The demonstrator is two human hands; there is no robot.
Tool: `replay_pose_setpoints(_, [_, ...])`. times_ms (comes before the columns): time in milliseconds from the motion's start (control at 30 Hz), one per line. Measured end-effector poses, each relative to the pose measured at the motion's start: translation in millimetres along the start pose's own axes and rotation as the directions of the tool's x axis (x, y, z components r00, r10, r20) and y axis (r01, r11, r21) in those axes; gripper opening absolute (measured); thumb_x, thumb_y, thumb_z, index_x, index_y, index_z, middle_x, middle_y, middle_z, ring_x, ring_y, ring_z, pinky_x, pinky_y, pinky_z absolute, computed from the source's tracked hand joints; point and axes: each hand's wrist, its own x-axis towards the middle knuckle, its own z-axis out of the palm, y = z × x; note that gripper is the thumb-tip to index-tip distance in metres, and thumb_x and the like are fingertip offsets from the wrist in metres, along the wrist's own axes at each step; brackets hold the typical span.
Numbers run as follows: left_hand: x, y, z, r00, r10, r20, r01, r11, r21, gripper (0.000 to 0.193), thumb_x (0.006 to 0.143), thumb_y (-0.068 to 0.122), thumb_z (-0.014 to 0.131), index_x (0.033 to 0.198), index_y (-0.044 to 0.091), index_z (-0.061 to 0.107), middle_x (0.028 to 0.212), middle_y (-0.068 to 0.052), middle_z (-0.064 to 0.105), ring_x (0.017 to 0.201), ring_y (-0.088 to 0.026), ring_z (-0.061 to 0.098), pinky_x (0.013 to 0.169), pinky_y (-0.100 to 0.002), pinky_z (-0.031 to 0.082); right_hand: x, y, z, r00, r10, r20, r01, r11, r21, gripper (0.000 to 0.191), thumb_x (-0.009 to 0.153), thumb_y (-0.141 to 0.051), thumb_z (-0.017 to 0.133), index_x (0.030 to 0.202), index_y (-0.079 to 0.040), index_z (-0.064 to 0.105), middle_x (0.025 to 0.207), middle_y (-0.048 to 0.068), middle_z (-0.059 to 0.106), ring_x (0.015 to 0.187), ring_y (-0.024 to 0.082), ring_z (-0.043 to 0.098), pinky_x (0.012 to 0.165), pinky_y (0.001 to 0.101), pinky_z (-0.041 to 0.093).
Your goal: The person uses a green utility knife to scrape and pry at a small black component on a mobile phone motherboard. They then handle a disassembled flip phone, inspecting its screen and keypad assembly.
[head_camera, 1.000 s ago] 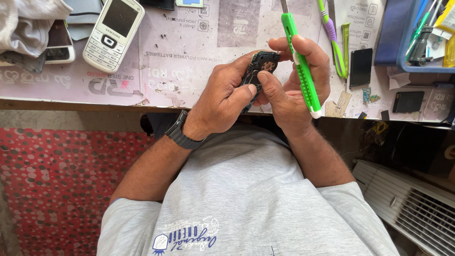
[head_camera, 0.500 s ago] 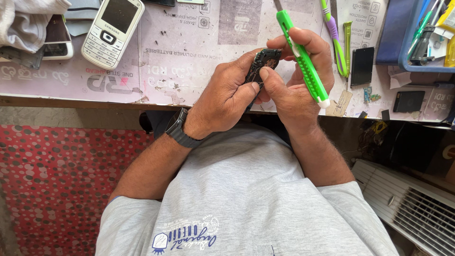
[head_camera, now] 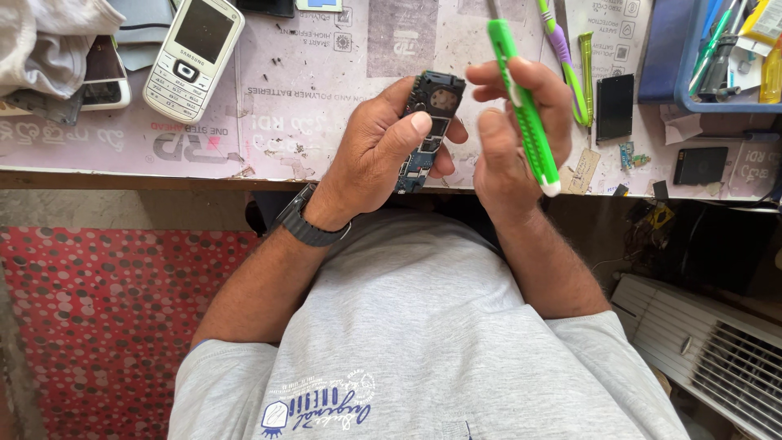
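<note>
Hands now apart: left hand (head_camera: 376,155) grips circuit board (head_camera: 426,129), right hand (head_camera: 509,134) clasps green screwdriver (head_camera: 523,106), thumb lifted off board.

Bright even daylight, soft shadows, sharp focus

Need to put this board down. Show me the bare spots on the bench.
Bare mat lies between the white keypad phone and the left hand. Crowded: the right side, with small black parts and the blue tray, and the far-left cloth.
</note>
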Motion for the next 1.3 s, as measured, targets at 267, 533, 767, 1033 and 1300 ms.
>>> replay_pose_setpoints(267, [1.8, -11.0, -2.0, 0.999, 0.01, -0.031, -0.01, 1.0, -0.013, 0.038, 0.111, 0.028, 0.047, 0.132, -0.002, 0.057, 0.104, -0.018, 0.076, 0.086, -0.02, 0.077, 0.076, -0.033, 0.07, -7.2, 13.5, -9.0, 0.982, -0.175, -0.079, 0.174, 0.985, -0.009, 0.035, 0.108, -0.029, 0.055, 0.14, -0.014, 0.058, 0.112, 0.017, 0.07, 0.101, 0.021, 0.068, 0.078, 0.0356, 0.055])
replay_pose_setpoints(533, [0.6, -9.7, -4.1, 0.994, -0.071, -0.084, 0.065, 0.995, -0.071, 0.036, 0.105, 0.022, 0.046, 0.127, -0.005, 0.058, 0.099, -0.021, 0.076, 0.083, -0.022, 0.078, 0.073, -0.033, 0.069, -9.4, 9.0, -6.3, 0.983, -0.156, -0.093, 0.159, 0.987, 0.028, 0.039, 0.107, -0.03, 0.056, 0.142, -0.012, 0.054, 0.114, 0.018, 0.068, 0.097, 0.023, 0.067, 0.074, 0.0336, 0.054])
replay_pose_setpoints(767, [2.3, -3.2, -6.4, 0.996, -0.06, -0.059, 0.052, 0.99, -0.13, 0.044, 0.104, 0.024, 0.046, 0.134, -0.006, 0.056, 0.109, -0.023, 0.073, 0.082, -0.02, 0.076, 0.074, -0.033, 0.067, -7.4, -4.0, -8.8, 0.951, -0.305, 0.05, 0.309, 0.944, -0.116, 0.027, 0.106, -0.017, 0.057, 0.132, -0.01, 0.054, 0.098, 0.015, 0.068, 0.084, 0.02, 0.066, 0.067, 0.0336, 0.057])
replay_pose_setpoints(1033, [3.3, -2.6, -11.9, 0.996, -0.075, -0.04, 0.06, 0.955, -0.29, 0.065, 0.102, 0.027, 0.043, 0.158, -0.006, 0.038, 0.121, -0.025, 0.067, 0.092, -0.022, 0.073, 0.075, -0.034, 0.067, -0.7, -16.6, -4.9, 0.93, -0.314, 0.192, 0.345, 0.926, -0.153, 0.024, 0.11, -0.017, 0.056, 0.13, -0.007, 0.049, 0.098, 0.015, 0.067, 0.086, 0.025, 0.068, 0.072, 0.0384, 0.061])
replay_pose_setpoints(1300, [3.5, -9.2, -13.9, 0.998, -0.052, -0.027, 0.041, 0.95, -0.311, 0.063, 0.103, 0.028, 0.043, 0.156, -0.006, 0.042, 0.117, -0.025, 0.068, 0.09, -0.023, 0.073, 0.073, -0.035, 0.068, 1.5, -19.5, -6.5, 0.892, -0.337, 0.3, 0.408, 0.887, -0.218, 0.022, 0.102, -0.011, 0.061, 0.123, -0.003, 0.054, 0.098, 0.016, 0.067, 0.082, 0.027, 0.068, 0.072, 0.0422, 0.061])
